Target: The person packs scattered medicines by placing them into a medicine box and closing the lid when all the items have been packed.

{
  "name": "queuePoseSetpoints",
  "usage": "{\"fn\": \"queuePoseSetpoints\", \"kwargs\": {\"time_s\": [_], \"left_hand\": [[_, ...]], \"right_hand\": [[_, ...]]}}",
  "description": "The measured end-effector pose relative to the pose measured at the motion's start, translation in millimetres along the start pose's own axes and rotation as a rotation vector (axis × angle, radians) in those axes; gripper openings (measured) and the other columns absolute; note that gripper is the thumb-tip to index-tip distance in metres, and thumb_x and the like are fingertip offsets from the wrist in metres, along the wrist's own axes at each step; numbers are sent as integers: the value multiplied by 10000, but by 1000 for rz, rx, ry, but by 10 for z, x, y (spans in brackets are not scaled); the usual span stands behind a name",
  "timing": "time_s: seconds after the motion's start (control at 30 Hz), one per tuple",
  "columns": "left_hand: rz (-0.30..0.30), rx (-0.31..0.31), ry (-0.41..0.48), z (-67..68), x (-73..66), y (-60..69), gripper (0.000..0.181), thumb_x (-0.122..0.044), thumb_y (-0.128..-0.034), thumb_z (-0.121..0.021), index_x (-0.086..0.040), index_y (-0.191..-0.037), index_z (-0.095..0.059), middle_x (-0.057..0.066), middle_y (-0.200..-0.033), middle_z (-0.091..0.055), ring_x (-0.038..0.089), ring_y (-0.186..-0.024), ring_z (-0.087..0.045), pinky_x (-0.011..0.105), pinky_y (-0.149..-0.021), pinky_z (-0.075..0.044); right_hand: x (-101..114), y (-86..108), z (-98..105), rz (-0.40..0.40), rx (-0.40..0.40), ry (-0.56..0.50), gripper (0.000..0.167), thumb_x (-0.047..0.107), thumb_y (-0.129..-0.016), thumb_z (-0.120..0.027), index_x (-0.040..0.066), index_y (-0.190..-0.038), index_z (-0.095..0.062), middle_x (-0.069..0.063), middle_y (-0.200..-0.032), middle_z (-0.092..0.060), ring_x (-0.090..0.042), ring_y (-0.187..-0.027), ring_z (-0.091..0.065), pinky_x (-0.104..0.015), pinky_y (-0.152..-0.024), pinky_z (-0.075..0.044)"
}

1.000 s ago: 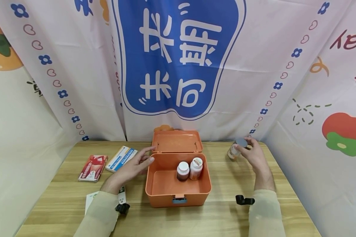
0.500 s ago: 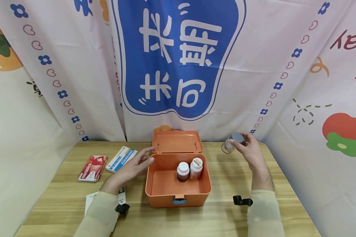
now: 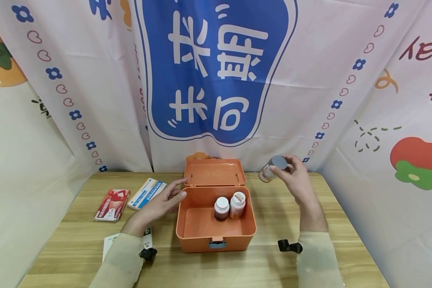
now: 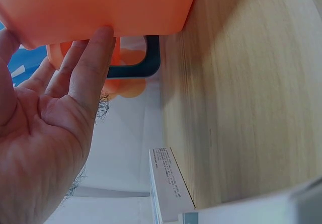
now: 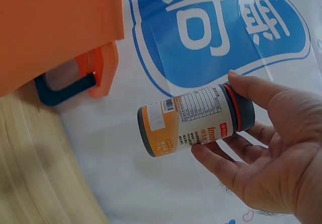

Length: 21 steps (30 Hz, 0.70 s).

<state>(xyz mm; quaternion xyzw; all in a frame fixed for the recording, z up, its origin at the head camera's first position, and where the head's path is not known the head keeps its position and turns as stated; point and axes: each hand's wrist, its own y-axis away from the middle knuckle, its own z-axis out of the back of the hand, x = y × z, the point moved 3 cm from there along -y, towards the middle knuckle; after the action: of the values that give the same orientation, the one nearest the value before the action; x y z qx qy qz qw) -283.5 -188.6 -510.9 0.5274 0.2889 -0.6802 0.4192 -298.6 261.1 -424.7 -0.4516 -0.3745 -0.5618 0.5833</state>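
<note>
My right hand [image 3: 299, 180] holds a supplement bottle [image 5: 186, 118] near its dark grey cap, between thumb and fingers. The bottle is tilted and raised above the table, right of the orange box. That box [image 3: 194, 245] stands with its lid [image 3: 215, 172] swung back. Inside, at the right, are a white-capped brown bottle [image 3: 221, 209] and a white bottle [image 3: 237, 206], side by side. At the box's left side, my left hand [image 3: 158, 208] rests its extended fingers on the wall; the left wrist view shows fingertips [image 4: 103, 32] against it.
Left of the box lie a red medicine box [image 3: 112, 205] and a blue-and-white medicine box [image 3: 146, 193]. A white box [image 3: 109, 244] is partly hidden under my left forearm. A printed curtain [image 3: 216, 152] hangs behind the wooden table [image 3: 266, 264].
My right hand has lifted the supplement bottle off the table area at the back right and carried it leftward, towards the box. My left hand has stayed in place.
</note>
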Motion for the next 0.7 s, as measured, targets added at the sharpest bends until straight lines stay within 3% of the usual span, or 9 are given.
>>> {"fn": "queuePoseSetpoints", "kwargs": {"time_s": [0.13, 0.33, 0.4, 0.7], "left_hand": [[1, 0, 6, -3, -3, 7, 669, -323, -1270, -555, -141, -1854, -284, 357, -1697, -559, 549, -1576, -600, 650, -1235, -619], [22, -7, -1, -6, -3, 9, 669, -337, -1266, -561, -163, -1853, -292, 359, -1687, -567, 544, -1578, -607, 642, -1238, -620], [25, -9, -7, -4, -4, 11, 669, -341, -1265, -564, -169, -1853, -294, 358, -1686, -569, 542, -1578, -609, 641, -1238, -621], [23, -7, -13, -4, -9, 16, 670, -350, -1265, -564, -179, -1854, -296, 354, -1697, -561, 545, -1589, -597, 648, -1244, -614]], "right_hand": [[88, 22, -76, 28, 2, -20, 647, 196, -1131, -812, 0, -1661, -499, -208, -1651, -552, -311, -1493, -648, -70, -1016, -555], [190, 55, -189, 61, 16, -56, 592, 144, -1119, -818, -17, -1617, -542, -213, -1579, -587, -69, -1294, -672, -104, -1014, -588], [212, 62, -225, 67, 24, -65, 583, 129, -1114, -820, -21, -1606, -548, -219, -1562, -599, -43, -1276, -677, -111, -1019, -594], [332, 102, -364, 83, 62, -33, 608, 158, -1106, -839, -12, -1612, -547, -227, -1575, -614, -333, -1455, -667, -115, -1016, -582]]}}
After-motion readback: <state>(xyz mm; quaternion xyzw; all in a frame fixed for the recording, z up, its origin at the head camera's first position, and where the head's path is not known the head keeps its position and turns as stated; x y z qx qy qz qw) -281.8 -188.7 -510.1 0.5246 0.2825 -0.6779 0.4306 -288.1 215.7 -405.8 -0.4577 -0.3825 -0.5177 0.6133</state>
